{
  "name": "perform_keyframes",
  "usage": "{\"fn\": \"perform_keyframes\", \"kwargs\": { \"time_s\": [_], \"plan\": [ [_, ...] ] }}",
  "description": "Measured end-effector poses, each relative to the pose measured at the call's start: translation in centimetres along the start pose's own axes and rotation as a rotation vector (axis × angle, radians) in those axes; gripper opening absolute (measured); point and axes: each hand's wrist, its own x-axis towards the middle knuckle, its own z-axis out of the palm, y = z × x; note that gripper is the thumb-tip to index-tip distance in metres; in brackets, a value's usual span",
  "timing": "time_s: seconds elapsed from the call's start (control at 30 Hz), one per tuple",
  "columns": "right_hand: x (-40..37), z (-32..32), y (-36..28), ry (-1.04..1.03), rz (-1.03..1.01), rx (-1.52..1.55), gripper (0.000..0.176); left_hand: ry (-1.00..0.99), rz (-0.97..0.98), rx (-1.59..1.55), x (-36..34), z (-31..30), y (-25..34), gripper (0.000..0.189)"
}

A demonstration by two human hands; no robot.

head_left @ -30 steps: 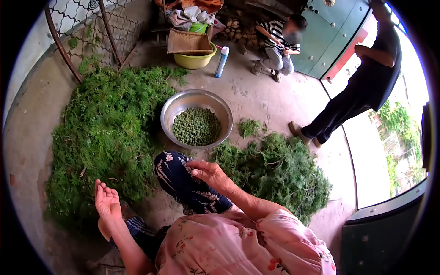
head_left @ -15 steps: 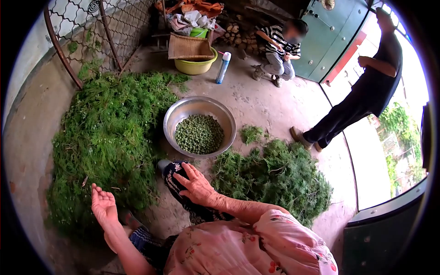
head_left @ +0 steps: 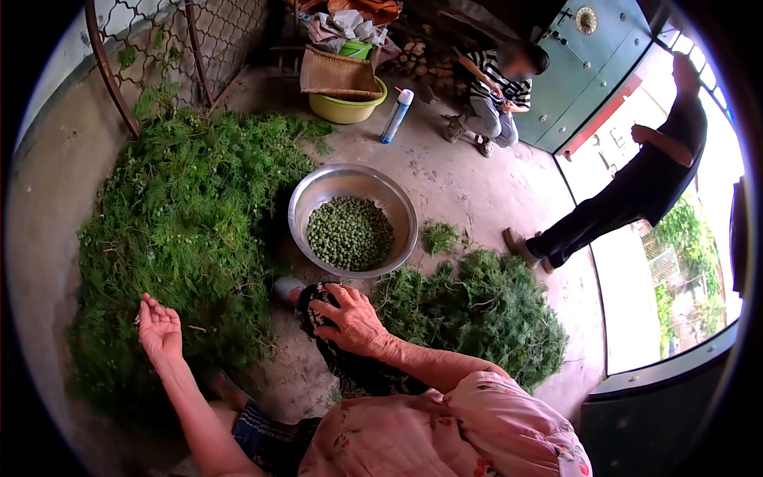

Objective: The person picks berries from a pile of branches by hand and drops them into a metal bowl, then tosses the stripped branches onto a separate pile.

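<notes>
My left hand (head_left: 161,330) is raised palm up at the edge of a large heap of green conifer-like sprigs (head_left: 183,215). Its fingers are slightly curled and I see nothing in them. My right hand (head_left: 355,321) rests on my knee over the dark patterned trousers (head_left: 350,370), fingers spread and holding nothing. Just beyond that knee stands a wide metal basin (head_left: 401,208), partly filled with small round green berries (head_left: 350,233). To the right of my knee lies a second, smaller pile of green sprigs (head_left: 485,314).
Behind the basin are a blue-and-white spray can (head_left: 395,119) and a yellow tub (head_left: 343,110) with a woven tray (head_left: 338,75) on it. One person (head_left: 497,99) crouches by the green metal door (head_left: 584,71); another (head_left: 636,175) stands at the doorway. A metal lattice (head_left: 163,48) is at left.
My left hand has moved a little left and up, over the heap. The right hand stays on my knee, slightly shifted. The view has tilted slightly.
</notes>
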Motion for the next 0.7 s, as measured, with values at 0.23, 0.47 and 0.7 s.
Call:
{"fn": "perform_keyframes", "kwargs": {
  "time_s": [0.23,0.47,0.7],
  "plan": [
    [0.4,-0.1,-0.2,-0.015,0.02,0.012,0.046,0.096,0.007,-0.008,1.8,-1.9,0.5,0.015],
    [1.1,0.1,-1.0,-0.043,0.015,0.015,0.044,0.069,0.009,0.022,2.1,-2.0,0.9,0.016],
    [1.2,0.2,-1.2,-0.032,0.001,0.027,0.043,0.023,0.008,0.022,2.1,-1.4,0.7,0.015]
  ]
}}
